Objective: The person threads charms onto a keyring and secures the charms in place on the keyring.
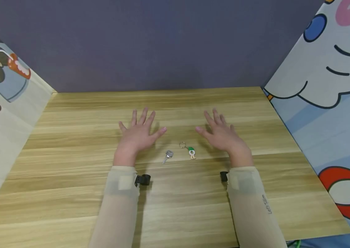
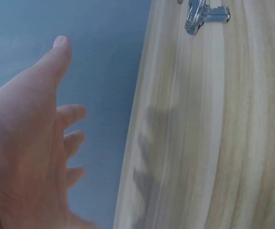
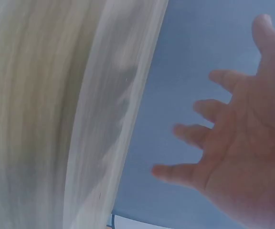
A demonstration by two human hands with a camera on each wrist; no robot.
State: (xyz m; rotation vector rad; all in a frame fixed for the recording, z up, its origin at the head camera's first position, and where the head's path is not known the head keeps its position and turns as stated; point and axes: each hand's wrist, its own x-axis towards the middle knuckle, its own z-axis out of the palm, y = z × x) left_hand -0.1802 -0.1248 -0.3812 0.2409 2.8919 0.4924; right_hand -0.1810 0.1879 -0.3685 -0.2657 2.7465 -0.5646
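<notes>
Spread wide and holding nothing, the left hand (image 1: 136, 136) hovers above the wood-grain tabletop (image 1: 69, 172), back upward in the head view, its thumb stretched inward. The right hand (image 1: 222, 136) mirrors it on the other side, also empty, with fingers parted and thumb reaching toward the middle. In both wrist views, the hands cast shadows on the wood and stand clear of its surface.

Between the two hands lie two small things, apart from each other and touched by neither hand. A silver key (image 1: 169, 155) with a rounded head lies nearer the left hand, its blade angled toward the person and slightly left. Just to its right is a keychain (image 1: 191, 152): a thin metal ring, a short link, and a charm with a green top, a white loop-shaped middle and pale legs pointing toward the person. It lies nearer the right hand.

Pale sleeves (image 1: 252, 206) cover both forearms, the right one bearing dark lettering, and a black device (image 1: 144, 179) sits at the inner side of the left wrist. Beyond the far edge rises a plain dark bluish wall (image 1: 162, 44); cartoon-printed panels (image 1: 326, 137) flank both sides.
</notes>
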